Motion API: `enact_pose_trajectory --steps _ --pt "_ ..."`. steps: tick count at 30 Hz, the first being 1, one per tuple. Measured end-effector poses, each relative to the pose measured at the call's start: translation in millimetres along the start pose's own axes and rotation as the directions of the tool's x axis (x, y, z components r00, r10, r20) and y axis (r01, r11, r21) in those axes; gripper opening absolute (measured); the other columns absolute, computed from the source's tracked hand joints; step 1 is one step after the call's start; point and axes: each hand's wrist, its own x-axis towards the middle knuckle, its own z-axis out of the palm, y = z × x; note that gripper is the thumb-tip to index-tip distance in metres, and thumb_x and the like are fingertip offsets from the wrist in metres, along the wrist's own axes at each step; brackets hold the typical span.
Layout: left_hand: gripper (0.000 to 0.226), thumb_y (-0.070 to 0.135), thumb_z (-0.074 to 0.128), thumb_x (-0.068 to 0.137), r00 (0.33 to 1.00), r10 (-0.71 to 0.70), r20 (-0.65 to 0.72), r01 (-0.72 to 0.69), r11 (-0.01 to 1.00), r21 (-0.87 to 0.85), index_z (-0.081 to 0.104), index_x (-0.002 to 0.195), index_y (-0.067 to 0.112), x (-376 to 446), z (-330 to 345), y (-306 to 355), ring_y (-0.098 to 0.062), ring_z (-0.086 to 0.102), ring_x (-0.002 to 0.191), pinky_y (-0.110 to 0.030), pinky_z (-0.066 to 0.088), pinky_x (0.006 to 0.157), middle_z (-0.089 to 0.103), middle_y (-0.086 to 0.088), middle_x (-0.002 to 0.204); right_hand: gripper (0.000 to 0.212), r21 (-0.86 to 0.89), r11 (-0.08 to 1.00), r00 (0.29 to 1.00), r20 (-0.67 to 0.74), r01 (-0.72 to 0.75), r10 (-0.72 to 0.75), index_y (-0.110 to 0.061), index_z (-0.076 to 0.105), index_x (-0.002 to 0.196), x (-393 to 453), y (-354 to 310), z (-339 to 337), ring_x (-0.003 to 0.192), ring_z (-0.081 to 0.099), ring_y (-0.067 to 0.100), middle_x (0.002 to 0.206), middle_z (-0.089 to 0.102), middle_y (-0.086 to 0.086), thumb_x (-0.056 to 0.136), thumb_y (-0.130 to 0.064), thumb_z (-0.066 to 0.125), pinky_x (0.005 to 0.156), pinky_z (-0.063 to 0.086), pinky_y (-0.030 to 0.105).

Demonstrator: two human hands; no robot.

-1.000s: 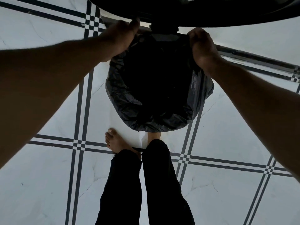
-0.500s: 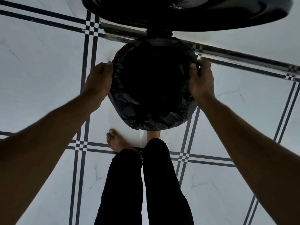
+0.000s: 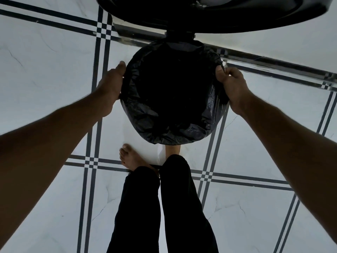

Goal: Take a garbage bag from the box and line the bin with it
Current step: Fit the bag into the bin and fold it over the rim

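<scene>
Head view
Garbage bag (image 3: 164, 128): black, glossy, crinkled plastic, folded over the round bin's rim, its inside dark.
Bin: under the bag, on the tiled floor (image 3: 45, 73) just ahead of a bare foot (image 3: 130, 157); lid (image 3: 200, 13) raised above.
Left hand (image 3: 112, 86): flat against the bag's left side, fingers pressed together.
Right hand (image 3: 231, 84): at the right rim, fingers pinching the bag's edge.
</scene>
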Motion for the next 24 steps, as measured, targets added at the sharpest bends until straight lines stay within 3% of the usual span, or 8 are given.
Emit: enact_pose_trajectory --steps 4,7,13,16,18,20,22,24 --pt "0.043 0.047 0.034 0.104 1.0 0.011 -0.028 -0.013 0.998 -0.062 0.059 0.079 0.023 3 -2 -2 -0.008 0.06 0.08 -0.023 0.047 0.075 0.063 0.009 0.084 0.027 -0.027 1.0 0.999 0.035 0.011 -0.01 -0.022 0.055 0.077 1 -2 -2 0.074 0.06 0.015 0.077 0.063 -0.002 0.093 -0.043 0.063 0.069 0.051 0.031" --pt "0.044 0.048 0.033 0.105 1.0 -0.023 0.013 0.024 0.995 -0.093 0.058 0.077 0.024 -1 -2 -2 -0.007 0.059 0.075 -0.023 0.046 0.072 0.062 0.01 0.081 0.03 -0.045 0.999 0.999 0.042 -0.008 0.01 -0.021 0.056 0.076 1 -4 -1 0.078 0.063 0.018 0.081 0.066 0.0 0.092 -0.047 0.061 0.079 0.055 0.038" --pt "0.04 0.047 0.032 0.104 1.0 -0.006 0.009 0.007 0.996 -0.084 0.062 0.091 0.024 0 -7 -2 -0.011 0.062 0.076 -0.026 0.048 0.073 0.066 0.002 0.088 0.022 -0.005 1.0 1.0 0.014 0.003 -0.003 -0.022 0.055 0.088 2 -5 1 0.075 0.061 0.016 0.08 0.063 -0.003 0.094 -0.042 0.062 0.073 0.053 0.036" --pt "0.043 0.049 0.034 0.104 1.0 -0.004 -0.01 0.003 0.996 -0.089 0.061 0.082 0.024 -3 -5 0 -0.009 0.062 0.076 -0.025 0.048 0.075 0.065 0.006 0.081 0.025 -0.075 0.997 1.0 0.017 0.011 -0.009 -0.02 0.054 0.082 2 -9 1 0.069 0.06 0.011 0.076 0.062 -0.005 0.095 -0.041 0.06 0.068 0.052 0.027" --pt "0.045 0.05 0.034 0.104 1.0 -0.009 -0.024 0.006 0.995 -0.103 0.06 0.078 0.024 -7 -4 2 -0.009 0.062 0.082 -0.026 0.048 0.082 0.066 0.008 0.082 0.031 -0.094 0.996 1.0 -0.007 0.007 -0.008 -0.018 0.059 0.083 1 -9 1 0.077 0.064 0.012 0.084 0.068 -0.004 0.093 -0.048 0.06 0.076 0.053 0.028" --pt "0.046 0.05 0.033 0.103 0.996 -0.035 -0.08 0.024 0.99 -0.136 0.067 0.084 0.025 -11 -3 1 -0.018 0.064 0.103 -0.031 0.045 0.096 0.07 0.004 0.103 0.042 -0.101 0.995 0.997 -0.074 0.015 -0.022 -0.014 0.062 0.1 -5 -6 1 0.086 0.063 0.011 0.094 0.068 -0.003 0.094 -0.054 0.054 0.08 0.052 0.028" --pt "0.043 0.038 0.035 0.103 0.957 -0.019 -0.289 -0.014 0.994 -0.112 0.07 0.106 0.013 -16 -1 -8 -0.03 0.06 0.114 -0.017 0.047 0.09 0.066 -0.011 0.126 0.034 -0.126 0.991 0.959 -0.269 0.053 -0.086 -0.017 0.057 0.096 -14 0 2 0.073 0.052 0.005 0.084 0.058 -0.008 0.098 -0.049 0.046 0.071 0.046 0.027" --pt "0.033 0.021 0.037 0.103 0.898 0.034 -0.439 -0.082 0.993 -0.091 0.064 0.1 0.003 -28 5 -22 -0.026 0.056 0.082 -0.013 0.043 0.066 0.066 -0.018 0.103 0.025 -0.143 0.989 0.87 -0.481 0.048 -0.112 -0.019 0.051 0.089 -26 7 2 0.069 0.047 0.006 0.081 0.053 -0.008 0.099 -0.039 0.04 0.072 0.045 0.034"
